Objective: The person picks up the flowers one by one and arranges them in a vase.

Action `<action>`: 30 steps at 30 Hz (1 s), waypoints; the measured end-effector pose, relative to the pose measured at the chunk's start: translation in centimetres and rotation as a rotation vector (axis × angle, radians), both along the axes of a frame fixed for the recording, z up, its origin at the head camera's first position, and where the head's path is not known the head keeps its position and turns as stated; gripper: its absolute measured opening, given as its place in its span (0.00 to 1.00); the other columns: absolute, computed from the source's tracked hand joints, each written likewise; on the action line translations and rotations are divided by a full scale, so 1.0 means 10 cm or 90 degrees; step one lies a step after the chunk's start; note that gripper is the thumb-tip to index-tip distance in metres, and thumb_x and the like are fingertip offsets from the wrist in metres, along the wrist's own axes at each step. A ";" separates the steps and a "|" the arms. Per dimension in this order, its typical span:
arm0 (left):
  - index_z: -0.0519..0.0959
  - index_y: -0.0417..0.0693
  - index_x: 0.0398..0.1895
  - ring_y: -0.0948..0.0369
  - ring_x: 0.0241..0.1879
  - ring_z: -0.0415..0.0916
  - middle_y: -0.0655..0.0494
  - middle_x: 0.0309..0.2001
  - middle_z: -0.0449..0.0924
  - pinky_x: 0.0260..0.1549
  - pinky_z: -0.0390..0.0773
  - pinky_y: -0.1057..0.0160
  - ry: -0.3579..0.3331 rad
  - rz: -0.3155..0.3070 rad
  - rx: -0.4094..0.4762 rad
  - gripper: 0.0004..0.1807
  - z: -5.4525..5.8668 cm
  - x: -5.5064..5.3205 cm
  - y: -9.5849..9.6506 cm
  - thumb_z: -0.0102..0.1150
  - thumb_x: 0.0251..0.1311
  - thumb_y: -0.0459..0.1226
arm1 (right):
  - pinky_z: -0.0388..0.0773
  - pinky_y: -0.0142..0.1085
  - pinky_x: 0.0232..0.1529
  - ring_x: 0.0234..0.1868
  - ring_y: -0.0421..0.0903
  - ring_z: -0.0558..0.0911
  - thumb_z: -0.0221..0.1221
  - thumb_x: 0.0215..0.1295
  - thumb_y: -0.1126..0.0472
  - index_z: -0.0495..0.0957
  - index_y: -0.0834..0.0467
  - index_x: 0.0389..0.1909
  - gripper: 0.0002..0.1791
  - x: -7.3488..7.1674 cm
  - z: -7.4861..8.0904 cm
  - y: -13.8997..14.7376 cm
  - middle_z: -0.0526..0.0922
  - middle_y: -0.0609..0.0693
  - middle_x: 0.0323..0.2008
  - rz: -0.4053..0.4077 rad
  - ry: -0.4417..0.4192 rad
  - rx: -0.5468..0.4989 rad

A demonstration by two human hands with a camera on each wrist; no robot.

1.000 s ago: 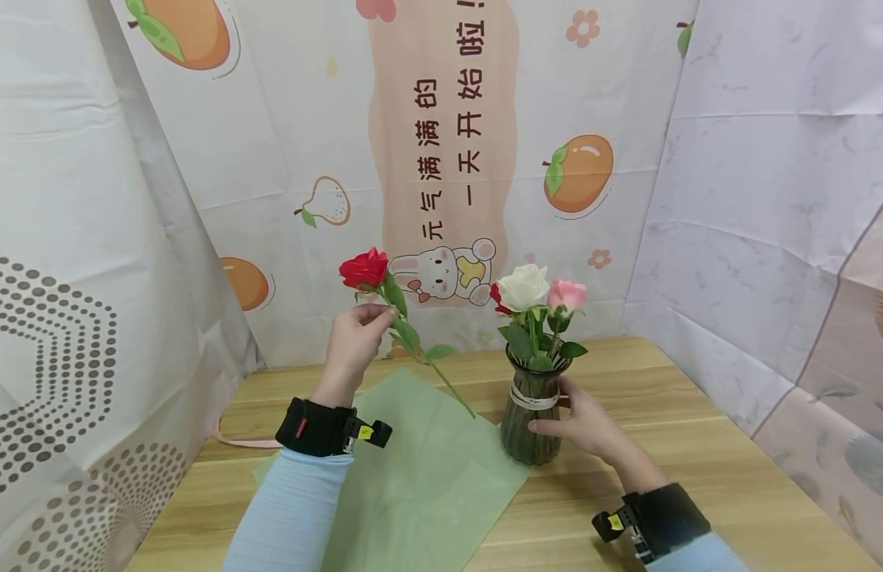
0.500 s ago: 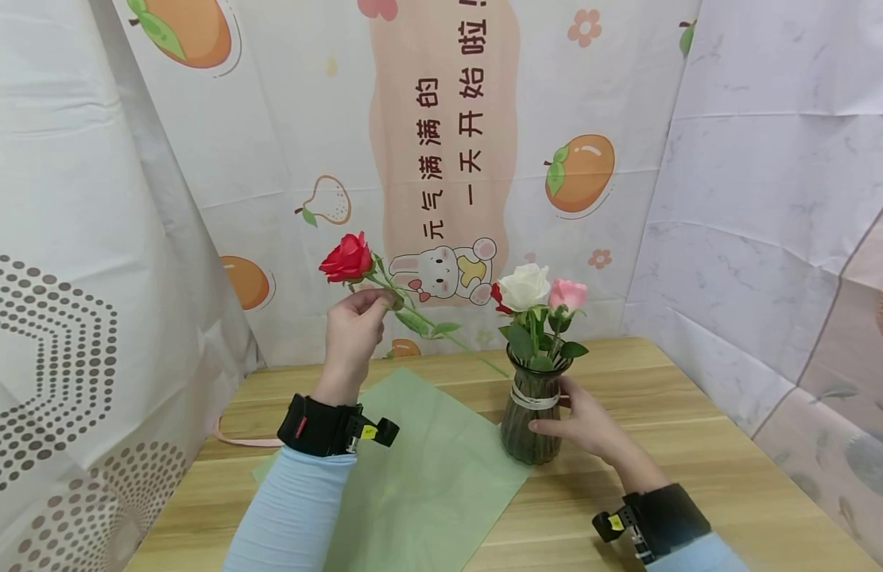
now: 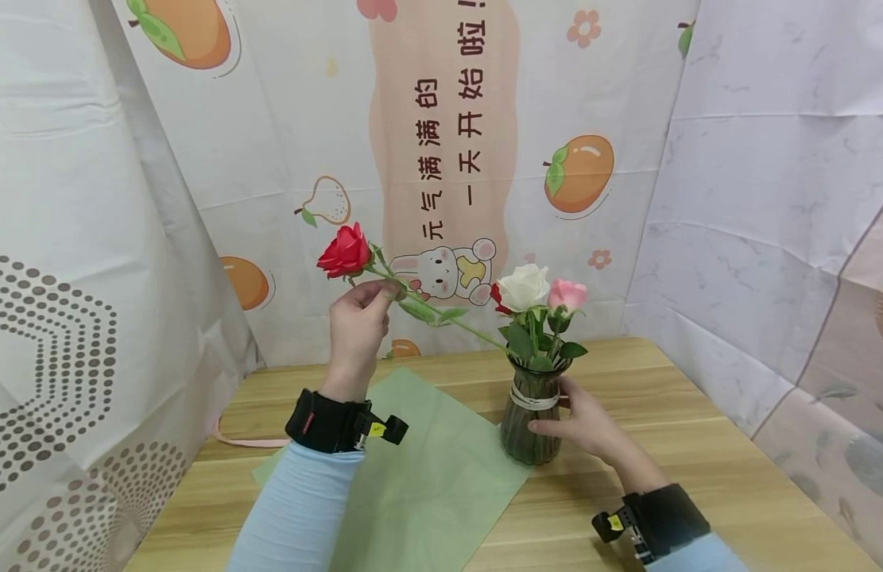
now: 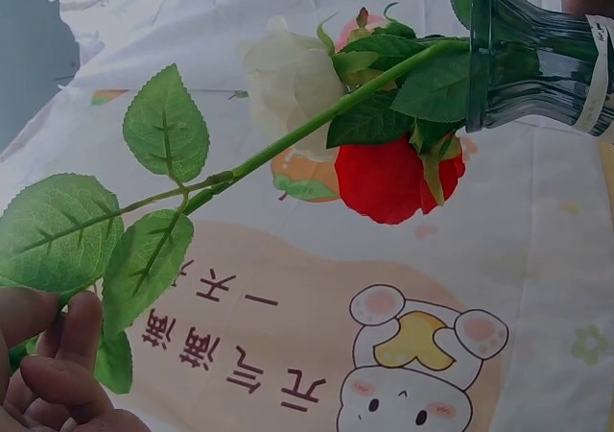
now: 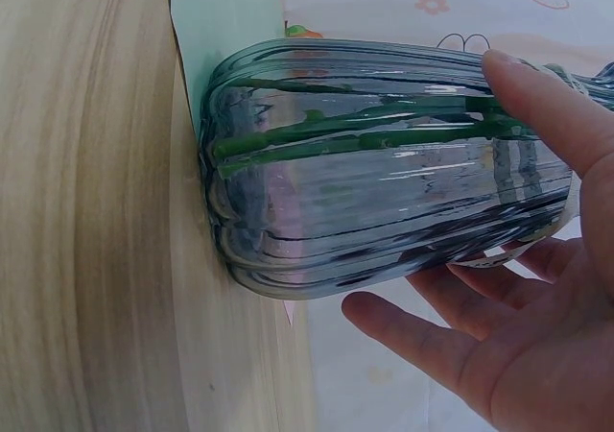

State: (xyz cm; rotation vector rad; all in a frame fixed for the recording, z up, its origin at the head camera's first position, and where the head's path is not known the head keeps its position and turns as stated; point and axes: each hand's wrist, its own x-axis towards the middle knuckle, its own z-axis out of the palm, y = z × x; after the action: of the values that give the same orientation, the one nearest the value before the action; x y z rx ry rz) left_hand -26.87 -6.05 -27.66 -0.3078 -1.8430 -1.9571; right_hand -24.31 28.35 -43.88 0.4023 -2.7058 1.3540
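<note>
My left hand [image 3: 360, 322] pinches the green stem of a red rose [image 3: 345, 251] just below its bloom. The stem slants down to the right, and its lower end meets the rim of a ribbed glass vase [image 3: 530, 429]. In the left wrist view the stem [image 4: 317, 125] reaches the vase mouth [image 4: 480, 53]; whether its tip is inside is hard to tell. White [image 3: 523, 287], pink [image 3: 567, 295] and red roses stand in the vase. My right hand [image 3: 580, 417] holds the vase from the right, thumb [image 5: 537, 96] on one side and fingers on the other.
A sheet of green paper [image 3: 420, 477] lies on the wooden table [image 3: 598, 485], with one corner by the vase base. At the left a pink ribbon [image 3: 251, 442] lies near the paper. Printed cloth [image 3: 269, 159] hangs behind the table.
My left hand has lifted the red rose slightly and tilted it, so the bloom moved left and up and the stem's end swung right and up to the vase rim. The right hand stayed put.
</note>
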 end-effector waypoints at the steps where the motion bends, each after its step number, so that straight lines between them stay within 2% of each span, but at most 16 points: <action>1: 0.87 0.40 0.42 0.66 0.15 0.57 0.61 0.25 0.81 0.17 0.58 0.70 0.004 0.000 0.000 0.11 0.00 0.00 0.01 0.64 0.67 0.39 | 0.76 0.59 0.61 0.65 0.69 0.75 0.75 0.55 0.47 0.56 0.66 0.75 0.55 0.00 0.00 0.00 0.72 0.67 0.67 -0.001 -0.001 0.000; 6: 0.86 0.40 0.43 0.66 0.15 0.57 0.62 0.28 0.84 0.18 0.58 0.69 0.018 -0.013 -0.008 0.12 0.00 0.00 0.07 0.65 0.67 0.41 | 0.76 0.60 0.61 0.64 0.70 0.75 0.75 0.56 0.48 0.56 0.67 0.75 0.54 0.00 0.01 0.00 0.71 0.68 0.67 0.005 -0.002 -0.002; 15: 0.88 0.47 0.42 0.64 0.18 0.60 0.59 0.31 0.87 0.18 0.59 0.69 0.036 0.004 -0.065 0.09 -0.02 -0.03 0.20 0.64 0.67 0.42 | 0.75 0.60 0.62 0.65 0.69 0.74 0.75 0.56 0.47 0.55 0.66 0.75 0.55 0.00 0.02 0.00 0.70 0.67 0.68 0.001 -0.012 -0.001; 20: 0.88 0.47 0.41 0.64 0.19 0.63 0.55 0.32 0.88 0.18 0.61 0.69 0.051 0.002 -0.089 0.10 -0.02 -0.02 0.27 0.63 0.68 0.42 | 0.75 0.60 0.61 0.65 0.70 0.74 0.75 0.56 0.48 0.55 0.67 0.75 0.55 0.00 0.01 0.00 0.70 0.68 0.68 0.010 -0.004 -0.002; 27: 0.88 0.43 0.41 0.64 0.31 0.72 0.49 0.34 0.89 0.23 0.63 0.67 0.070 -0.009 -0.102 0.11 -0.04 -0.04 0.37 0.63 0.68 0.41 | 0.74 0.60 0.62 0.65 0.69 0.74 0.75 0.55 0.46 0.56 0.66 0.75 0.55 -0.01 -0.02 0.00 0.71 0.66 0.68 0.004 -0.008 -0.002; 30: 0.88 0.42 0.42 0.62 0.37 0.78 0.47 0.35 0.89 0.31 0.69 0.66 0.074 -0.021 -0.113 0.11 -0.04 -0.05 0.41 0.62 0.69 0.41 | 0.74 0.61 0.63 0.65 0.69 0.74 0.75 0.55 0.46 0.56 0.66 0.75 0.55 -0.01 -0.02 0.01 0.71 0.66 0.68 0.002 -0.009 -0.002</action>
State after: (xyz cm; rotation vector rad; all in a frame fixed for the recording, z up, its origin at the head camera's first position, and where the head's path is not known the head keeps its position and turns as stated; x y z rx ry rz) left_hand -27.33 -1.96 -28.07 -0.4990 -1.9486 -1.7600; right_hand -24.44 28.42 -44.08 0.3981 -2.7160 1.3669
